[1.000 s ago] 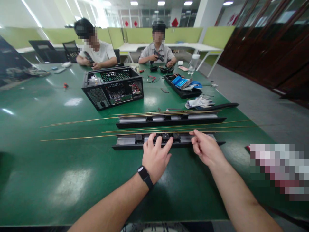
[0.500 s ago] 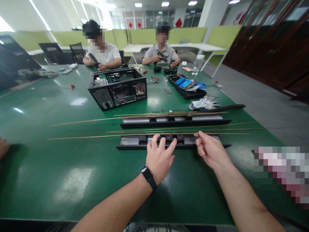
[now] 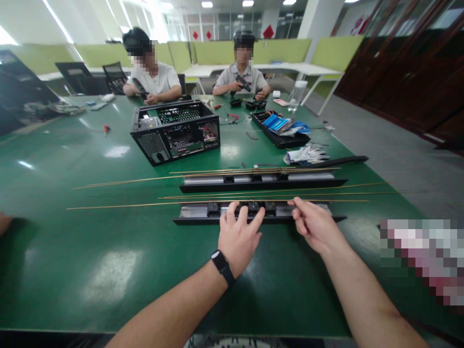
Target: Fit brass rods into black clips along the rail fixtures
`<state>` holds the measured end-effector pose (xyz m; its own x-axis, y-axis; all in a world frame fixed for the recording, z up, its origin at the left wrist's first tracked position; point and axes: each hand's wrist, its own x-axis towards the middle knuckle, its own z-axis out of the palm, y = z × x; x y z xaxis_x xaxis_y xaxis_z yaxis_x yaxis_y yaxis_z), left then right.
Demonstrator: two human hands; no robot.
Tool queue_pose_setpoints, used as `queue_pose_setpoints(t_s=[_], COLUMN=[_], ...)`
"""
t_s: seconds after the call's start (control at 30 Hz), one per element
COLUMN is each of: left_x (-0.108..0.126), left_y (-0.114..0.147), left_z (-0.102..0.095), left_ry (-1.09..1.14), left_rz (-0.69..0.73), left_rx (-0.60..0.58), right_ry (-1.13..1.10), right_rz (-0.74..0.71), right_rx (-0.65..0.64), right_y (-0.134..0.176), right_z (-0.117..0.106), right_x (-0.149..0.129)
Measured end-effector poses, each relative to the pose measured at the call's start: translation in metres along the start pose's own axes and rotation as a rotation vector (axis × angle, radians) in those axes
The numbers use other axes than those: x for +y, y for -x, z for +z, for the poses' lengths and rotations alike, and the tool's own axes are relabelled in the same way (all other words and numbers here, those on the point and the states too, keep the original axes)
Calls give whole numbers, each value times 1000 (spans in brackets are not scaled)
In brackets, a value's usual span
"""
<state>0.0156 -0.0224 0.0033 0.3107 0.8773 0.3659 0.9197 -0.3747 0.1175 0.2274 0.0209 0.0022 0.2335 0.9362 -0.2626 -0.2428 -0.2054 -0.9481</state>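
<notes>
My left hand (image 3: 239,237), with a dark watch on its wrist, lies palm down over the nearer black-and-silver rail (image 3: 195,221). Its spread fingers touch the small black blocks (image 3: 213,209) sitting in the rail's channel; the fingers partly hide some of them. In my right hand (image 3: 313,224), thumb and forefinger pinch a thin brass-coloured rod (image 3: 126,207), which runs lengthwise above the nearer rail and past my left fingertips. Whether the rod passes through the blocks, I cannot tell. More thin rods lie just behind it.
Behind lies a second rail (image 3: 203,187) with several rods along it. Farther off are an open computer case (image 3: 176,135), a black tray (image 3: 290,142) of blue items and white gloves (image 3: 308,154). Two people sit across the green table (image 3: 163,290); another person's hand (image 3: 4,222) shows far left.
The pinched rod has slid slightly left, and my right hand has shifted a little left with it. My left hand stays on the blocks.
</notes>
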Motion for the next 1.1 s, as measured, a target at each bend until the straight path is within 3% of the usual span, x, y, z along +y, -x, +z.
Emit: queue_pose_setpoints(t_s=[1.1], left_x=[0], left_y=[0], left_z=[-1], left_ry=[-6], left_rz=[-2], left_rx=[-20], right_ry=[-8], right_rz=[0], right_rx=[27], right_y=[1], right_z=[2], right_x=[-1])
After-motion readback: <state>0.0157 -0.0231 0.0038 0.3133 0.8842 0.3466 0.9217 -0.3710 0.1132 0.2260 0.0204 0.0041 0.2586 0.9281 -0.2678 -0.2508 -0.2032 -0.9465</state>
